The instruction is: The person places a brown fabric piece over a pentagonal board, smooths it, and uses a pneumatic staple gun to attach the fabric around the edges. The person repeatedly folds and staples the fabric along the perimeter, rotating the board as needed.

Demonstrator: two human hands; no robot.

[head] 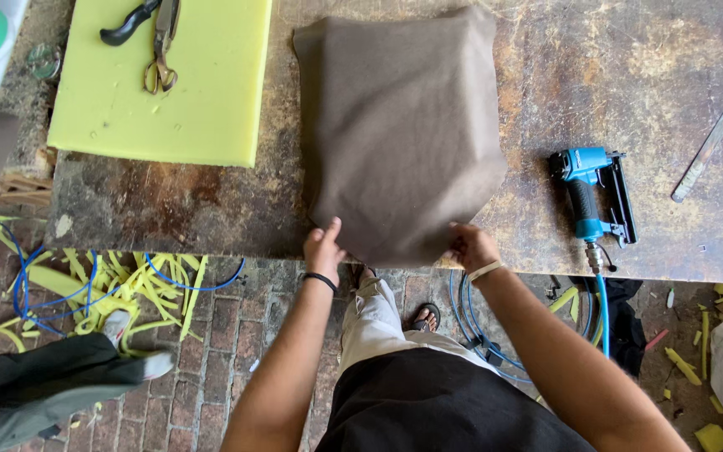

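A worn workbench [169, 209] carries brown fabric [403, 125]; left of it yellow foam [177, 92], right a blue stapler [592, 192], then a metal strip [710, 141].

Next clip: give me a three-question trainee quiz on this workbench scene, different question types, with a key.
1. True or false: both hands grip the near edge of the brown fabric.
2. Which tool lies to the right of the fabric? A) scissors B) blue staple gun C) hammer
3. Fill in: the scissors rest on the yellow ____.

Key:
1. True: the left hand and right hand both hold that edge at the table front.
2. B, the staple gun.
3. foam.
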